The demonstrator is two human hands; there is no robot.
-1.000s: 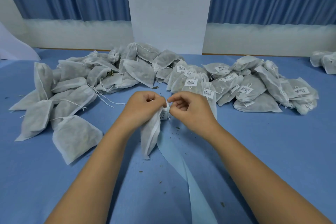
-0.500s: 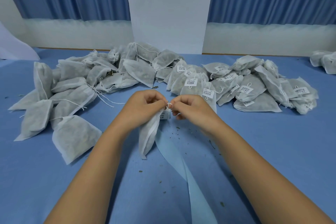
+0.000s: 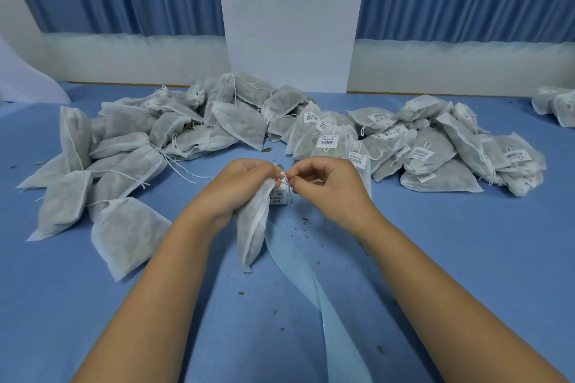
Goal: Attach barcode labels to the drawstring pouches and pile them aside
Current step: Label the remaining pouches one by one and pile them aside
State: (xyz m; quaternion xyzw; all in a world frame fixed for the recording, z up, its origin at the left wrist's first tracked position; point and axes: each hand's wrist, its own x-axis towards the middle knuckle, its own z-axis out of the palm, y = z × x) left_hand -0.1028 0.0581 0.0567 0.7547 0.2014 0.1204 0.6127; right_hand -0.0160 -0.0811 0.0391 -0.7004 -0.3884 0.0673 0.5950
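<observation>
While left hand (image 3: pixel 244 185) grips pouch (image 3: pixel 252 230) and right hand (image 3: pixel 331 188) pinches drawstring (image 3: pixel 285 180), piles (image 3: pixel 435 149) just beyond, toward table's (image 3: pixel 389 100) far edge.

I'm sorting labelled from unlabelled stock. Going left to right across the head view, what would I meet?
From the left: unlabelled pouch pile → left hand gripping a pouch → right hand pinching its drawstring → labelled pouch pile → more pouches at the far right edge.

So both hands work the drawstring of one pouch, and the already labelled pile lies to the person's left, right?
Not quite. The head view shows the labelled pile on the person's right; the left pile shows no labels. The left hand and right hand do work the drawstring of one pouch.
</observation>
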